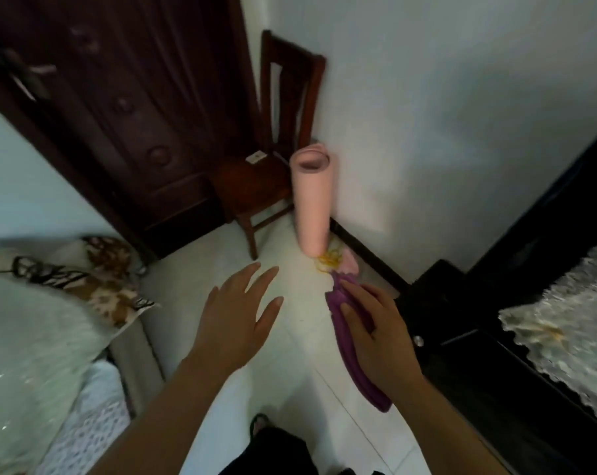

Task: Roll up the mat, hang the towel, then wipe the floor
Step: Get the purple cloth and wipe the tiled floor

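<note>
The pink mat (311,204) stands rolled up on end against the white wall, beside a dark wooden chair (273,159). A purple towel (355,354) hangs folded from my right hand (379,337), whose fingers curl round it above the white tiled floor (290,365). A pink and yellow cloth (334,262) lies on the floor at the foot of the mat. My left hand (237,320) hovers over the floor with fingers spread and holds nothing.
A dark wooden door (125,108) stands behind the chair. A bed with a white fluffy cover (29,341) and a patterned pillow (95,269) is on the left. A black cabinet (495,354) with a lace cloth (571,337) fills the right.
</note>
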### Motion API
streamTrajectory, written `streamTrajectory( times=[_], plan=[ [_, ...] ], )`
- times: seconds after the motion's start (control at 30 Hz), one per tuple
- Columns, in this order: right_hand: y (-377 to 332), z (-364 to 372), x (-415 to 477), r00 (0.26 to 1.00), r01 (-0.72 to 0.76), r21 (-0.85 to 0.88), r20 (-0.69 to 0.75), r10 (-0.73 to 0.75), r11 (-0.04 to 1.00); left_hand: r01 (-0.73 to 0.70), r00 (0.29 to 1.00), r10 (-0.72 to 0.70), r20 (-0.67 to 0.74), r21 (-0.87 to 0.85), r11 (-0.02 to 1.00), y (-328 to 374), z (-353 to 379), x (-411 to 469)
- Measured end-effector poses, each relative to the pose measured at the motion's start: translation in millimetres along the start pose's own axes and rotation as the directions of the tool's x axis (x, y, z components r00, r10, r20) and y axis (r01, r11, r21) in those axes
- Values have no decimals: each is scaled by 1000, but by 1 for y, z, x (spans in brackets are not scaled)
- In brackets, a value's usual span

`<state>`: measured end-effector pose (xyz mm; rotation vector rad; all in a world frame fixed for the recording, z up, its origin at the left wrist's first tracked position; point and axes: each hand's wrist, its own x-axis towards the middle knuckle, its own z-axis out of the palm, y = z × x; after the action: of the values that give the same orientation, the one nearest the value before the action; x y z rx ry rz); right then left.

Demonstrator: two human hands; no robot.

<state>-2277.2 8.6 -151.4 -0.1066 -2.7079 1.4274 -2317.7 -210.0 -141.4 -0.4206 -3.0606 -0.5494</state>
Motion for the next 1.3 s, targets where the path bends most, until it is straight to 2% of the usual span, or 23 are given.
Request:
streamTrajectory(
  times=[0.2,0.33,0.5,0.83,1.0,1.3],
  plan=[
    [-29,48,76,983,161,-31,94,-157,987,109,992,-110,-66,-19,994,-46,-19,42],
    [-55,78,130,980,178,-12,95,-176,984,119,990,-120,-79,-28,993,-88,-37,91],
    [-93,115,197,967,245,-70,85,-239,967,110,986,-115,-120,-48,993,-150,-67,145],
    [-139,187,288,951,276,-81,168,-260,958,190,975,-198,-100,-82,978,-243,-84,203],
    [-154,230,341,916,299,-22,288,-280,954,250,961,-259,-92,-96,963,-292,-85,227],
    [-189,312,484,853,351,47,395,-340,935,359,928,-365,-76,-82,930,-371,-107,331]
  ],
)
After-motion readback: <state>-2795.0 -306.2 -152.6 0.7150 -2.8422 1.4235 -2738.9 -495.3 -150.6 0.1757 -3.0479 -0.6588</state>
